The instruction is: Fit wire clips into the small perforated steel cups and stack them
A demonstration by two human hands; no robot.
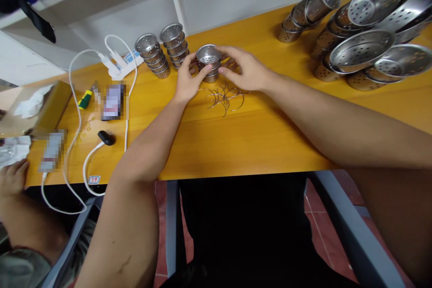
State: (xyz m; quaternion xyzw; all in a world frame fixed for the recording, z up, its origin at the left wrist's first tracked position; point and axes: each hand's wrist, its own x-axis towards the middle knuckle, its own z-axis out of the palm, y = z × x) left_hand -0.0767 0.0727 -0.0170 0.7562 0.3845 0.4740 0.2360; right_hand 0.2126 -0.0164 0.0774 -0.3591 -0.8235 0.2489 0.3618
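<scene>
A short stack of perforated metal cups [208, 56] stands upright on the table in front of me. My left hand [191, 78] wraps its left side, the thumb pressed on the front. On the right side, my right hand [241, 67] has its fingers at the rim and its thumb near the wall, gripping the stack. Part of the lower cups is hidden by my fingers. Just in front lies a loose pile of thin curved metal wires [224, 97]. Behind my left hand stand two more stacks of the same cups, a left stack [153, 56] and a right stack [174, 45].
Larger perforated metal containers [362, 49] are stacked and leaning at the right. On the left are a power strip [126, 68] with white cables, a phone [114, 101], a green-yellow handled tool [85, 100] and a box [50, 108]. Another person's hand [13, 177] rests at the left edge.
</scene>
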